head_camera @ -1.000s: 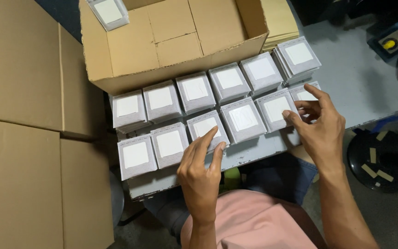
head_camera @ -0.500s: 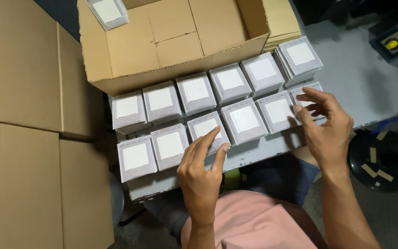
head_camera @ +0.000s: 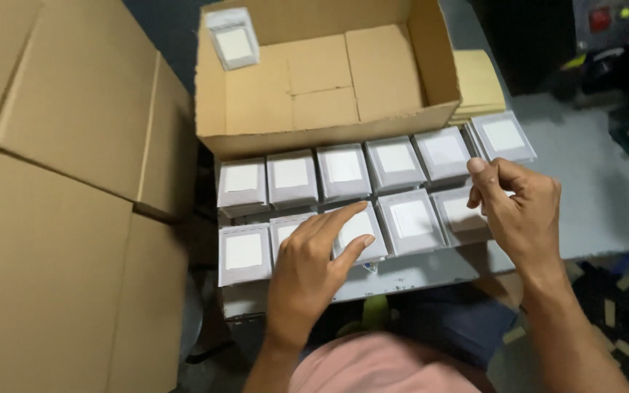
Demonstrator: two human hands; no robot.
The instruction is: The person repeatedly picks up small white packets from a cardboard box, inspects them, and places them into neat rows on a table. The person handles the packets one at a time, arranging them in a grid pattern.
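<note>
right hand has lifted off the end box and curled in.
left hand [head_camera: 313, 263] lies flat, fingers apart, on a front-row small box [head_camera: 358, 231] before the carton [head_camera: 329, 135]; right hand [head_camera: 520, 207] loosely closed, empty. press evenly to keep rows aligned.

left hand [head_camera: 313, 258]: flat, palm down, fingers spread forward | right hand [head_camera: 518, 211]: fingers curled inward, forearm angled up

An open brown cardboard carton [head_camera: 329, 87] is sitting at the back with its flaps spread, large flat brown cardboard sheets [head_camera: 60, 218] are lying to the left, a stack of yellowish card pieces [head_camera: 478, 84] is resting beside the carton, and a dark control unit with coloured buttons [head_camera: 616, 29] is standing at the far right.
</note>
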